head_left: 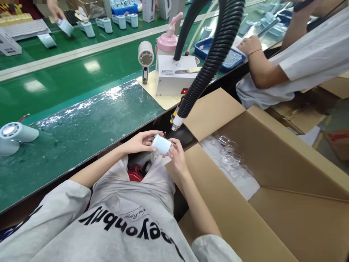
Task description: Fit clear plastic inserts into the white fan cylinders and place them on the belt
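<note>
A light blue cylindrical housing [161,144] is held above my lap, between my two hands. My left hand [142,142] has its fingers closed round the housing's left end. At the other end, my right hand [177,154] grips it with thumb and fingers. Small wires show at the top of the housing. Just above and to the right hangs the metal-tipped nozzle [176,123] of a black ribbed hose [201,69], apart from the housing. Two similar light blue housings [25,133] lie on the green bench [81,120] at the far left.
An open cardboard box [229,196] with clear plastic pieces stands at my right. A white machine [170,85], a small fan [145,54] and a blue tray [231,60] are ahead. A co-worker's arm [268,74] is at upper right; another person's hand [56,10] is at upper left.
</note>
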Motion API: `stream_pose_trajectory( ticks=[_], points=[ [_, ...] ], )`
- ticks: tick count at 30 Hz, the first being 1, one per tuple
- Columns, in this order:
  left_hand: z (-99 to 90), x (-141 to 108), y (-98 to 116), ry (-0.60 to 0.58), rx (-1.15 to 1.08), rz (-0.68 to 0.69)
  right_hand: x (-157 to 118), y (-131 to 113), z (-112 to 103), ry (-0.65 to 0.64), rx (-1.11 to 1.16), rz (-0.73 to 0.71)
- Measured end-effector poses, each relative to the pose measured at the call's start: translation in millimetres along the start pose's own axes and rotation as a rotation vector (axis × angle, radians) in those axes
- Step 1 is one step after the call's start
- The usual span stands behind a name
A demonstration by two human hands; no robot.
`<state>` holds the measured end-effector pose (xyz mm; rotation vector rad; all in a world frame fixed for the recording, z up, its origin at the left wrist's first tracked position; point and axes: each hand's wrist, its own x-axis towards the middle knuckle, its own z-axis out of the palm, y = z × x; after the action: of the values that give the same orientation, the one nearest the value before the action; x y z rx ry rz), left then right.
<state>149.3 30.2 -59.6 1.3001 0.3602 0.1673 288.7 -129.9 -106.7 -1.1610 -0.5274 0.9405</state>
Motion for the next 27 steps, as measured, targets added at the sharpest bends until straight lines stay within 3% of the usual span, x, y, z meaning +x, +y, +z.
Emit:
stream_pose_trajectory(
  ticks=[3,6,9,17,22,27],
  points=[
    [2.3,-41.0,5.1,-0.057,0.057,0.088,-22.9,-16.1,1.5,-0.155,-0.239,-0.161],
    [7.1,-73.8,10.7,-0.074,0.118,0.167,-39.7,-33.6,5.7,-0.355,-0.542,-0.450],
    [10.2,-95.9,16.6,-0.070,0.177,0.216,-48.8,-48.2,14.8,-0.451,-0.632,-0.625],
    [11.8,-135.7,26.7,0.002,0.377,0.374,-63.8,-61.5,40.4,-0.532,-0.629,-0.496],
    [12.9,-158.8,28.2,0.029,0.458,0.482,-73.9,-66.8,54.9,-0.607,-0.652,-0.598],
    [14.5,-181.0,27.4,0.063,0.458,0.464,-83.7,-73.5,67.8,-0.676,-0.735,-0.693]
  ],
)
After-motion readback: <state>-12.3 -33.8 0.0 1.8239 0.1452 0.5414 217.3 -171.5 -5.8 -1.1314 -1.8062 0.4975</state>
